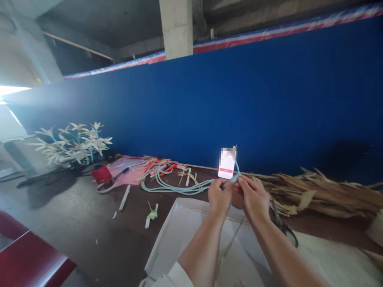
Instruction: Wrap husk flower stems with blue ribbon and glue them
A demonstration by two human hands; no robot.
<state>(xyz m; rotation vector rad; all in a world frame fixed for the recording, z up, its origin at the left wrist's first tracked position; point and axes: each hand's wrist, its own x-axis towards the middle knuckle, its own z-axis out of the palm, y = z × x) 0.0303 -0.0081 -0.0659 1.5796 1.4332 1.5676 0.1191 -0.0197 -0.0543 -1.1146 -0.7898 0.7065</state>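
Light-blue stem (pixel 237 166) upright between the hands, just beside a lit phone (pixel 226 170). Left hand (pixel 220 196) and right hand (pixel 256 199): grip of each pinched on the stem's lower end, above the far side of a white box (pixel 161 243). Blue cords (pixel 176 191) lie left on the desk (pixel 131 239); dried husks (pixel 326 193) and scissors (pixel 289 233) right.

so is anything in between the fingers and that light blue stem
Nothing visible: the left hand and the right hand both grip the light blue stem directly. The phone shows beyond it, not in between.
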